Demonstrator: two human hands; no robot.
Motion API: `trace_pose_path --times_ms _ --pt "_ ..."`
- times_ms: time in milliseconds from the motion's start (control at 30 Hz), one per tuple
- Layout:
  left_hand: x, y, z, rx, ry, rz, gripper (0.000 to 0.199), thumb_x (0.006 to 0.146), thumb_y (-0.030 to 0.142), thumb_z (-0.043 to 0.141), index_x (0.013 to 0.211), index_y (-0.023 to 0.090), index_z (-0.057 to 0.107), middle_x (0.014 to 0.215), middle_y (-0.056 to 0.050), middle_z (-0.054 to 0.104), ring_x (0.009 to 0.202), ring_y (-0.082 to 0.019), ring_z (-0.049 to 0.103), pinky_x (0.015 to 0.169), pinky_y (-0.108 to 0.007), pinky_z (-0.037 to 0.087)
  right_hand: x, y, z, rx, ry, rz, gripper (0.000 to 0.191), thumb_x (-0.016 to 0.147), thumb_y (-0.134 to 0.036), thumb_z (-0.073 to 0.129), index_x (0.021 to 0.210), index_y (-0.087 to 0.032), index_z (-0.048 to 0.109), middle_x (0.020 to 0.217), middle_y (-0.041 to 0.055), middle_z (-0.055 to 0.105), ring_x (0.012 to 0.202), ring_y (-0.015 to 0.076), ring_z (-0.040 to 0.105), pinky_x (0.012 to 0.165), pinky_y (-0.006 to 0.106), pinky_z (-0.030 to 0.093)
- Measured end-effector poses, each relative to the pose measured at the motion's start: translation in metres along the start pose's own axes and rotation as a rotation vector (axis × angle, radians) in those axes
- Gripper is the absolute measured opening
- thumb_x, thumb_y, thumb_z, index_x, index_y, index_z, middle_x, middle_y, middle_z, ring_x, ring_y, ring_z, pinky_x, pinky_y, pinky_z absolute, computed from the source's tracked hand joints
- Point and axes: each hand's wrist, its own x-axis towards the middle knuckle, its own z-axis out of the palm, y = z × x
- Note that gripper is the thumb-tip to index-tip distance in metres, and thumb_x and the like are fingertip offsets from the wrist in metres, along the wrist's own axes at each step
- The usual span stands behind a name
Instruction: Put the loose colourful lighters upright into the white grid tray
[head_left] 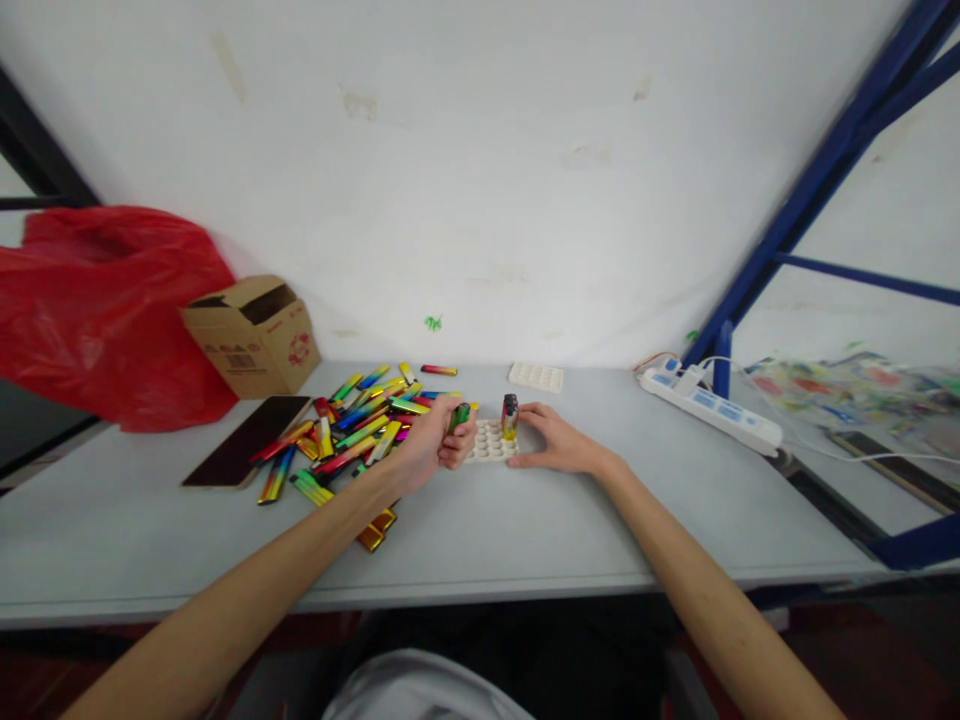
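Note:
My left hand [444, 440] is closed around a green lighter [458, 416], whose dark top shows above the fingers. It is over the left part of a white tray [491, 446] with rows of holes. At the tray's right end, a few yellow and red lighters with black tops [510, 418] stand upright. My right hand [559, 440] grips that end, thumb at the near corner and fingers at the far side, beside the standing lighters. A loose pile of shiny, multicoloured lighters [364, 425] lies left of my left hand.
A phone [244, 445] lies left of the pile, before an open cardboard box [262, 345] and a red plastic bag [127, 320]. A second white tray [536, 376] lies near the wall. A power strip [712, 410] and blue frame [795, 170] are at right.

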Motion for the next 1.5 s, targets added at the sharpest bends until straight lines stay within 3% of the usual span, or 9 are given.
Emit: trace_pose_path --times_ms 233,400,567,633,733,1167,1333,1400,1500 --pt "-0.001 -0.001 0.002 0.008 0.051 0.058 0.041 0.095 0.048 0.036 0.065 0.020 0.039 0.056 0.008 0.022 0.042 -0.007 0.018 0.041 -0.018 0.017 0.000 0.001 0.000 -0.001 0.004 0.005 0.075 0.076 -0.055 0.085 0.135 -0.017 0.059 0.138 0.0164 0.054 0.131 0.0316 0.053 0.117 0.051 0.041" --pt "0.004 -0.003 0.002 0.069 0.036 0.170 0.034 0.093 0.054 0.045 0.085 0.022 0.046 0.061 0.005 0.045 0.047 -0.011 0.038 0.045 -0.022 0.031 0.000 -0.001 0.002 0.009 0.030 0.004 0.073 0.074 -0.054 0.086 0.131 -0.017 0.061 0.136 0.0162 0.055 0.129 0.0310 0.054 0.116 0.049 0.042" --pt "0.016 -0.010 0.003 0.486 0.155 0.479 0.022 0.094 0.041 0.060 0.090 0.019 0.058 0.085 -0.002 0.067 0.079 -0.016 0.063 0.074 -0.028 0.051 0.001 -0.008 0.005 0.005 0.076 0.027 0.071 0.070 -0.055 0.088 0.126 -0.017 0.065 0.134 0.0161 0.058 0.127 0.0325 0.055 0.114 0.052 0.043" --pt "0.019 -0.013 0.002 0.636 0.157 0.556 0.023 0.092 0.040 0.065 0.096 0.017 0.067 0.100 -0.007 0.070 0.095 -0.019 0.065 0.084 -0.030 0.052 0.002 -0.010 0.006 -0.002 0.083 0.034 0.072 0.069 -0.054 0.090 0.126 -0.017 0.065 0.133 0.0159 0.058 0.127 0.0327 0.055 0.114 0.051 0.043" --pt "0.021 -0.017 0.000 0.795 0.124 0.625 0.025 0.091 0.037 0.068 0.105 0.017 0.074 0.110 -0.010 0.072 0.103 -0.022 0.067 0.088 -0.032 0.054 0.003 -0.012 0.006 -0.009 0.080 0.045 0.074 0.069 -0.053 0.090 0.128 -0.016 0.065 0.133 0.0156 0.058 0.126 0.0322 0.055 0.114 0.050 0.043" --pt "0.021 -0.021 0.003 1.240 0.148 0.701 0.025 0.096 0.031 0.061 0.116 0.019 0.073 0.111 -0.009 0.077 0.099 -0.023 0.071 0.097 -0.038 0.052 0.003 -0.008 0.008 -0.022 0.077 0.022 0.076 0.070 -0.053 0.089 0.132 -0.019 0.063 0.131 0.0142 0.057 0.125 0.0318 0.055 0.112 0.050 0.044" --pt "0.021 -0.021 0.004 1.258 0.155 0.659 0.044 0.096 0.034 0.062 0.139 0.028 0.056 0.115 -0.005 0.074 0.098 -0.020 0.071 0.095 -0.036 0.053 0.002 -0.007 0.008 -0.032 0.067 0.032 0.076 0.072 -0.055 0.088 0.133 -0.018 0.062 0.134 0.0158 0.056 0.127 0.0332 0.053 0.114 0.052 0.042" --pt "0.018 -0.014 -0.003 1.243 0.194 0.662 0.050 0.094 0.041 0.064 0.141 0.028 0.053 0.109 -0.004 0.075 0.094 -0.020 0.072 0.091 -0.033 0.054 0.002 -0.007 0.008 -0.033 0.071 0.024 0.076 0.072 -0.056 0.087 0.132 -0.018 0.062 0.134 0.0157 0.056 0.127 0.0333 0.054 0.113 0.053 0.043" --pt "0.008 0.007 -0.027 1.287 0.295 0.673 0.036 0.095 0.044 0.060 0.124 0.023 0.065 0.102 -0.005 0.076 0.090 -0.020 0.072 0.090 -0.034 0.055 0.002 -0.006 0.008 -0.029 0.074 0.016 0.075 0.072 -0.057 0.087 0.132 -0.017 0.063 0.132 0.0162 0.057 0.125 0.0329 0.055 0.112 0.053 0.045"
